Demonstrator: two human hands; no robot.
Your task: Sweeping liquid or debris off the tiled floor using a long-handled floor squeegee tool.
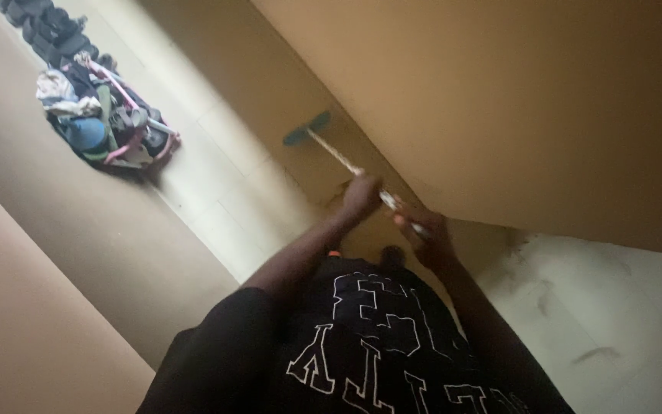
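Both my hands grip the pale handle of a long broom (pixel 339 156). My left hand (pixel 360 195) holds it higher along the shaft, and my right hand (pixel 425 234) holds the near end. The broom's blue-green head (pixel 307 128) rests on the light tiled floor (pixel 224 176), close to the base of the tan wall (pixel 515 100) on the right. My black shirt with white lettering fills the bottom of the view.
A heap of mixed clothes and bags (pixel 101 115) lies on the floor at the upper left against the other tan wall (pixel 63 230). Scuffed pale floor (pixel 607 314) shows at the lower right.
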